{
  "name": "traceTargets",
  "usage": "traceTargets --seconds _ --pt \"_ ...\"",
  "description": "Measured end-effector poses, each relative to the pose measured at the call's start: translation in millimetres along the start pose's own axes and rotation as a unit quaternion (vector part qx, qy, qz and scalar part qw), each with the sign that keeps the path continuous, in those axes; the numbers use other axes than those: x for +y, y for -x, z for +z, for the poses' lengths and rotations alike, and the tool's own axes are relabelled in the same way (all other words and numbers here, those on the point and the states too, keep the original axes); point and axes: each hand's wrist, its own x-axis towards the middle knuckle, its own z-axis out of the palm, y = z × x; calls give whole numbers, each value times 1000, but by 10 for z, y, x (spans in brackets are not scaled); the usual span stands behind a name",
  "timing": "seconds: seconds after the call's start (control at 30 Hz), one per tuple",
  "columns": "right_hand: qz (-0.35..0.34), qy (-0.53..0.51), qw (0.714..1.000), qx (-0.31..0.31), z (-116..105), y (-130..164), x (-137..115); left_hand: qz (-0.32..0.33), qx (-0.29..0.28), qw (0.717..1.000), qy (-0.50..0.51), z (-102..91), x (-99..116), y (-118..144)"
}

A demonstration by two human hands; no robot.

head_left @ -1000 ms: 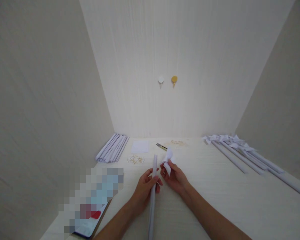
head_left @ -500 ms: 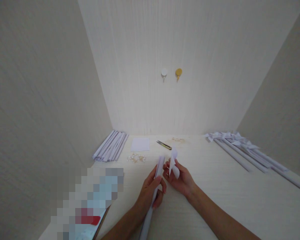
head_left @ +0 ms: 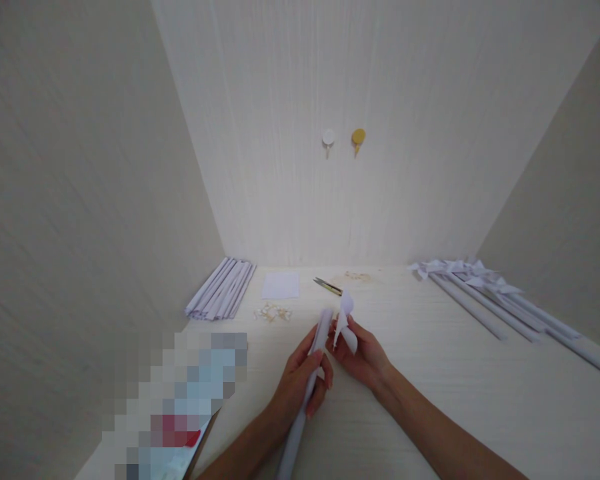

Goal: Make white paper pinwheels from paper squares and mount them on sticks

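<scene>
My left hand (head_left: 300,380) is closed around a long rolled white paper stick (head_left: 295,433) that points up and away from me. My right hand (head_left: 363,357) pinches a small folded white paper pinwheel (head_left: 345,320) and holds it right against the stick's upper end (head_left: 325,320). Both hands hover just above the pale tabletop (head_left: 430,373) near its middle.
A stack of rolled paper sticks (head_left: 220,290) lies at the back left, with a white paper square (head_left: 281,285), small snips (head_left: 327,286) and pale fasteners (head_left: 273,312) nearby. Several finished paper pinwheels on sticks (head_left: 490,293) lie at the right. Two wall hooks (head_left: 343,139) hang above.
The stick has tilted from upright towards the right, and the pinwheel has come closer to its tip. Both hands shifted slightly right and nearer to me.
</scene>
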Motion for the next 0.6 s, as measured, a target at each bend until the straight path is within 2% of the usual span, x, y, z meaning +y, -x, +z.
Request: traceTargets --seconds 0.37,0.5,0.6 --pt "-41 50 996 64 64 22 13 0 -2 1000 -23 2 -3 12" --pt "-58 65 995 46 76 23 6 -2 -8 1000 -18 0 -25 13" --pt "-39 60 997 28 56 11 12 -5 -15 1000 -18 16 -23 19"
